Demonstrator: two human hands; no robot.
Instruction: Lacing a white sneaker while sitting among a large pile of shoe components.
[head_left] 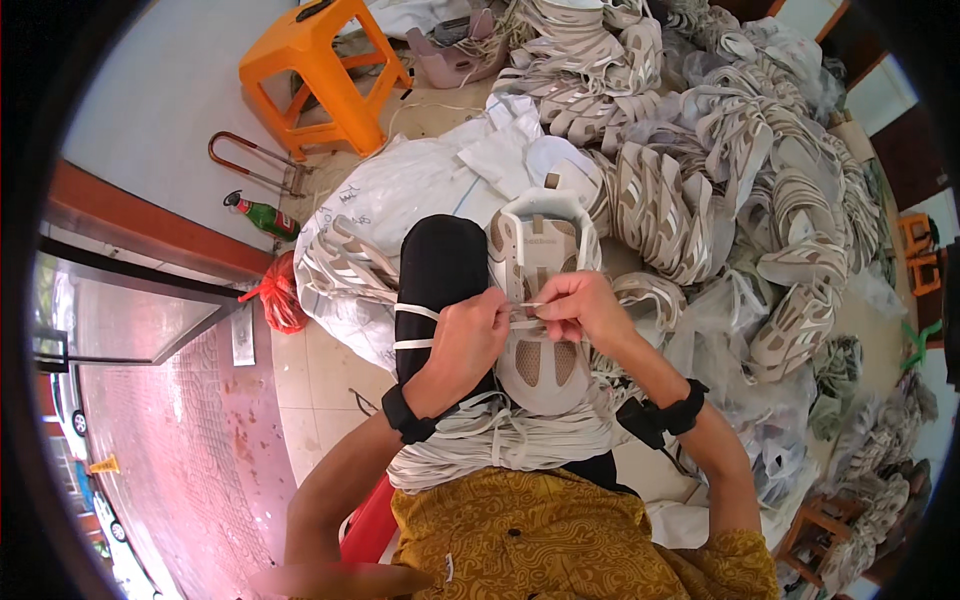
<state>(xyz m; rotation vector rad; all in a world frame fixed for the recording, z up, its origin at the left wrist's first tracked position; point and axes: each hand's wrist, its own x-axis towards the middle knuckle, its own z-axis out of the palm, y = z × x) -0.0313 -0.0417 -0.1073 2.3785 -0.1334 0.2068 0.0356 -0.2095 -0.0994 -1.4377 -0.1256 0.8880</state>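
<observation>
A white and beige shoe upper (540,300) rests on my lap, toe toward me. My left hand (470,335) pinches a white lace (527,312) at the shoe's left side. At the right side of the lacing area, my right hand (585,305) grips the same lace between its fingers. A bundle of white laces (500,440) lies across my thighs below the shoe. Both wrists wear black bands.
A large heap of matching shoe uppers (700,170) fills the floor ahead and to the right. A white sack (400,190) lies in front of my knee. An orange plastic stool (320,70), a green bottle (265,215) and a red bag (280,300) are at the left.
</observation>
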